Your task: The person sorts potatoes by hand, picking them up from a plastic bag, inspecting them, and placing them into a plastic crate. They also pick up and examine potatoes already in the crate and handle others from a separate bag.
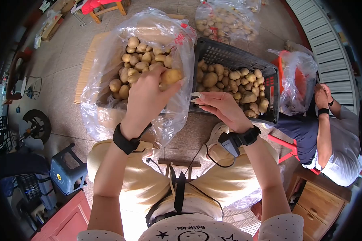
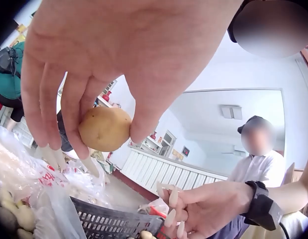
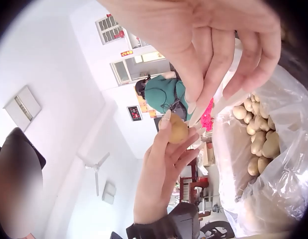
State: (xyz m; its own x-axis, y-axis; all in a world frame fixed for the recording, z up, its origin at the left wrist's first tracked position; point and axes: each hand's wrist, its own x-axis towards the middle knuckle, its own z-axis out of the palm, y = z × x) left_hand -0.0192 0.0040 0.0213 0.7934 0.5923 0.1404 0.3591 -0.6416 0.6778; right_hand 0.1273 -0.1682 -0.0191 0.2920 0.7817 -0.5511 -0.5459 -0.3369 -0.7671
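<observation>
Between thumb and fingers my left hand (image 1: pixel 145 98) pinches a yellow potato (image 1: pixel 172 76), raised over the right edge of a box lined with a clear plastic bag (image 1: pixel 98 94). Many potatoes (image 1: pixel 142 60) lie in that box. In the left wrist view the held potato (image 2: pixel 105 130) looks smooth, with a few small dark spots. My right hand (image 1: pixel 228 108), long-nailed, hovers just right of it by the near left corner of a black plastic crate (image 1: pixel 219 49). Its fingers are extended with nothing between them. More potatoes (image 1: pixel 245 86) fill much of the crate.
A clear bag of potatoes (image 1: pixel 227 22) lies beyond the crate. Right of the crate stands a red container with a plastic bag (image 1: pixel 295 72). A seated person (image 1: pixel 336 140) is at the right. A blue stool (image 1: pixel 69 168) stands at the left.
</observation>
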